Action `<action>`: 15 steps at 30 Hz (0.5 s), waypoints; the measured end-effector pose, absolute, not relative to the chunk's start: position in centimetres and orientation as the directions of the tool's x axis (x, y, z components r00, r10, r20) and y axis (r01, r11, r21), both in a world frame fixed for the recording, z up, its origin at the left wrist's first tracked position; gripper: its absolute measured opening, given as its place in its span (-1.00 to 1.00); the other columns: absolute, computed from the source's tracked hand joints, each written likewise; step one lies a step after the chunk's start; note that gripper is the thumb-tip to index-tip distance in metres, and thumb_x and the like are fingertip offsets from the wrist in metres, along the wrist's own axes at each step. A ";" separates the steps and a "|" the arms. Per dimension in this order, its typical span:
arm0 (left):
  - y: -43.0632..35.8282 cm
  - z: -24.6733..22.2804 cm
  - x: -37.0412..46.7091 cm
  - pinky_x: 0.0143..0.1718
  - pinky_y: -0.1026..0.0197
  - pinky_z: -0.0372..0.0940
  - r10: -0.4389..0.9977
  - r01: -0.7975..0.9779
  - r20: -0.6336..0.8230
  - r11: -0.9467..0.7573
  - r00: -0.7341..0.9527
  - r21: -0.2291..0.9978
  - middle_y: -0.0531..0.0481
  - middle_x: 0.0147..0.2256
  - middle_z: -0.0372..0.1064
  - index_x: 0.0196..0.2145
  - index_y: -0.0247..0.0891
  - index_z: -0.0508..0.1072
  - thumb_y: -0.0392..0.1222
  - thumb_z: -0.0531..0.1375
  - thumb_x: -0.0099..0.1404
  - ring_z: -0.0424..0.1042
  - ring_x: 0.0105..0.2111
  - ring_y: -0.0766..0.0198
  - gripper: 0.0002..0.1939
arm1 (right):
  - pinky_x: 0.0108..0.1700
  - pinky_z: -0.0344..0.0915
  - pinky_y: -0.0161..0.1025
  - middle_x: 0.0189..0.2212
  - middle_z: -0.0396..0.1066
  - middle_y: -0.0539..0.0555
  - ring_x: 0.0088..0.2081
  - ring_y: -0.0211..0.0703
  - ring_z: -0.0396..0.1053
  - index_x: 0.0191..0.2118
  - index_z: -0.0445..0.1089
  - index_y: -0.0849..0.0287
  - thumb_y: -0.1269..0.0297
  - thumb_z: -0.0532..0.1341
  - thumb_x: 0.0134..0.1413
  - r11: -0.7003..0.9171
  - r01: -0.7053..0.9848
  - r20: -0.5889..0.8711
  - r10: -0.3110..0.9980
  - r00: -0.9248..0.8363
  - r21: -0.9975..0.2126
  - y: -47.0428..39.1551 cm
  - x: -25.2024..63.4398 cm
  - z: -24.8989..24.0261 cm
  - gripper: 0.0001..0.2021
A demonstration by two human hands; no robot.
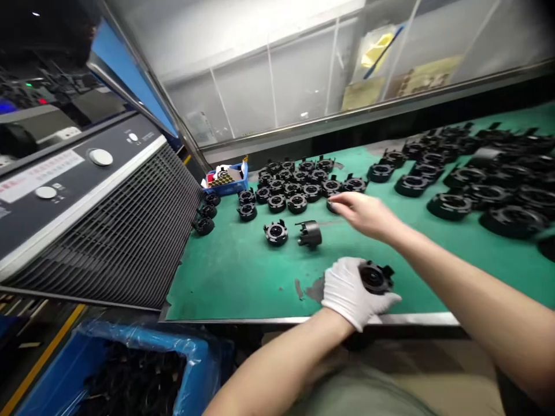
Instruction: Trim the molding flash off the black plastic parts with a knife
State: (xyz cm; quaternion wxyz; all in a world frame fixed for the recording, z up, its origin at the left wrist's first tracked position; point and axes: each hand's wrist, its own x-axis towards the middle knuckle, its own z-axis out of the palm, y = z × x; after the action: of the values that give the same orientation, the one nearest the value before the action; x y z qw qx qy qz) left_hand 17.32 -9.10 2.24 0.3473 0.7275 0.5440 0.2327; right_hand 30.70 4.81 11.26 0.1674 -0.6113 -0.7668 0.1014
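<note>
My left hand [349, 292], in a white glove, grips a black ring-shaped plastic part [373, 278] with upright tabs, near the table's front edge. Farther back, my bare right hand [362, 212] has its fingers closed at another black ring-shaped part [331, 204], most of which they hide. Left of my hands, one ring part [276, 231] lies flat and a second part [309, 233] rests on its side. Behind them stands a cluster of similar ring parts [297, 202].
Many more black parts [451, 205] cover the table's right side. A small blue bin [228, 188] stands at the back left, beside a grey louvred machine [125, 231]. Below the green tabletop [225, 289], a plastic-lined blue crate [197, 364] holds black parts. A clear panel [269, 86] closes the back.
</note>
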 end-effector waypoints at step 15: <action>-4.5 2.6 4.4 0.44 -0.25 0.57 0.658 0.394 0.105 -0.563 0.746 0.726 -0.35 0.32 0.66 0.46 -0.21 0.55 0.45 0.71 0.09 0.69 0.30 -0.27 0.17 | 0.04 0.38 0.22 -0.14 0.59 0.34 -0.06 0.34 0.54 -0.06 0.48 0.01 -0.34 -0.07 0.57 -0.020 0.968 0.154 0.986 0.059 -0.249 -11.2 48.5 -2.3 -0.42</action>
State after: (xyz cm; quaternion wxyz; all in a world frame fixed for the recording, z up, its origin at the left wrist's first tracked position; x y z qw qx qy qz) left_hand 4.36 -4.53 2.60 0.3546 0.8644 0.3043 0.1856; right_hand 48.48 -11.17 -2.34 0.1445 -0.7133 -0.6851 0.0309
